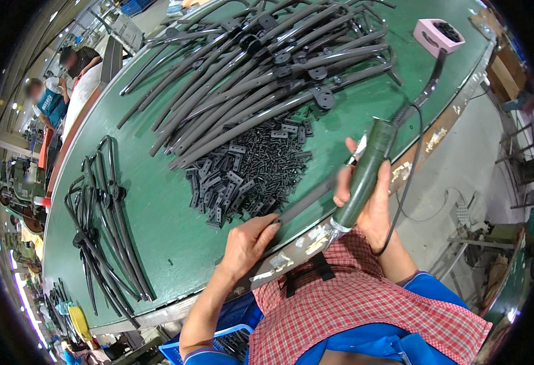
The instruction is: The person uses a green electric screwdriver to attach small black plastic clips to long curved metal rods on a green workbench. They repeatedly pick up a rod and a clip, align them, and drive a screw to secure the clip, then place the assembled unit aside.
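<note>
My right hand [374,210] is wrapped around a green cylindrical electric screwdriver [367,167] with a black cord, tilted over the table's near edge. Its lower end is pale and sits by the edge. Fingers of this hand show on the tool's far side, partly blurred, beside a small silvery piece. At the near edge my left hand [242,246] pinches the end of a grey tube [308,202]. That tube runs up behind the screwdriver, which hides part of it. Just beyond the left hand lies a heap of black screws [270,158] and small black slotted brackets [221,193].
Bent dark tube frames [242,85] are piled across the far side of the green table [169,243]. More frames [105,225] lie at the left. A pink container [428,38] stands far right. Blue crates [215,347] sit below the edge. Two people [52,100] are far left.
</note>
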A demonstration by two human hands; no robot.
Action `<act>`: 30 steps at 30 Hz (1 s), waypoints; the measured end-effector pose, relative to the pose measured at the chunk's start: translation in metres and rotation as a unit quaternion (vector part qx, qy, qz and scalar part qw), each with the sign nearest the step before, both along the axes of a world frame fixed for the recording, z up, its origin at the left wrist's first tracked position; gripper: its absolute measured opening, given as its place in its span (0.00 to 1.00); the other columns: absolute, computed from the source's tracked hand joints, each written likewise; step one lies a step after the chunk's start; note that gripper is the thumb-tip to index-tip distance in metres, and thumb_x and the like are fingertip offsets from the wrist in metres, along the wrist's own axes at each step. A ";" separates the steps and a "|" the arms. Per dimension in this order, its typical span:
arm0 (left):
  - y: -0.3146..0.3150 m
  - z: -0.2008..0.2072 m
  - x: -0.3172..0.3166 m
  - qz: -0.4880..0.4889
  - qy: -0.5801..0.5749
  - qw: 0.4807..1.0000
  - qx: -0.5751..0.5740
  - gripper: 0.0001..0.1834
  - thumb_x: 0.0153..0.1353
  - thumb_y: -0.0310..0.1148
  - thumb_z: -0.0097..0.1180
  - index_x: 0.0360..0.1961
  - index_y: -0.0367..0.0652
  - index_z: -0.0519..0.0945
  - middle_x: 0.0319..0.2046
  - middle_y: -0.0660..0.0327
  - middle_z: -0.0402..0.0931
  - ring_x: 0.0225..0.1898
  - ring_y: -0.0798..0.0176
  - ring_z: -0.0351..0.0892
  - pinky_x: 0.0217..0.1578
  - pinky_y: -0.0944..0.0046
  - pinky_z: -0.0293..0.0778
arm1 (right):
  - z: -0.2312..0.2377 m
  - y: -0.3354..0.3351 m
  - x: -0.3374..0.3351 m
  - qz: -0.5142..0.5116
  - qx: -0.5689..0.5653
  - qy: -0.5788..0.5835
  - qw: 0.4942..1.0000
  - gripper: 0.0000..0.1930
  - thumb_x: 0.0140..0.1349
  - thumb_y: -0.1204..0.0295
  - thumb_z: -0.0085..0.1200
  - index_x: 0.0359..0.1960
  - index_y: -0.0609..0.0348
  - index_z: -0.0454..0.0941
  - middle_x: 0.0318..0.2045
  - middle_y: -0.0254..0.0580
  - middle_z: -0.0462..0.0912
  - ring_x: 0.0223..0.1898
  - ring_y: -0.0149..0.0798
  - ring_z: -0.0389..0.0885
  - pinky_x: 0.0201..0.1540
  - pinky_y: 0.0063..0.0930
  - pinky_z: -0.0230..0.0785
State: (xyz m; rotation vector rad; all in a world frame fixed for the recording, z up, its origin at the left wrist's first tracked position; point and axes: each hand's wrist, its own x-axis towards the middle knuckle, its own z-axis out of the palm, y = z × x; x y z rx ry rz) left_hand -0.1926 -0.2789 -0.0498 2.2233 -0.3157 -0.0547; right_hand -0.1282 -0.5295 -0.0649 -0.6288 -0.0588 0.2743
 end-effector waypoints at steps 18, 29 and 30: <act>-0.039 -0.013 0.091 0.037 -0.124 0.976 0.174 0.06 0.53 0.30 0.59 0.31 0.41 0.77 0.26 0.57 0.76 0.30 0.53 0.77 0.32 0.57 0.73 | 0.005 0.002 -0.020 -0.024 -0.006 0.026 0.999 0.42 0.61 0.35 0.39 0.69 0.49 0.50 0.31 0.40 0.75 0.25 0.31 0.72 0.30 0.30 0.68; -0.016 -0.002 0.082 0.147 0.030 0.988 0.044 0.09 0.57 0.31 0.54 0.25 0.36 0.77 0.19 0.55 0.78 0.19 0.58 0.77 0.22 0.60 0.70 | 0.059 0.020 -0.009 -0.056 -0.080 -0.095 0.991 0.51 0.49 0.27 0.45 0.66 0.51 0.56 0.24 0.37 0.71 0.23 0.33 0.71 0.29 0.31 0.66; -0.014 -0.004 0.081 0.142 0.042 0.988 -0.032 0.09 0.58 0.31 0.53 0.25 0.36 0.77 0.19 0.57 0.78 0.19 0.61 0.76 0.22 0.63 0.70 | 0.069 0.027 -0.003 -0.065 -0.073 -0.126 0.987 0.52 0.48 0.26 0.45 0.67 0.51 0.55 0.24 0.37 0.71 0.24 0.34 0.70 0.30 0.32 0.66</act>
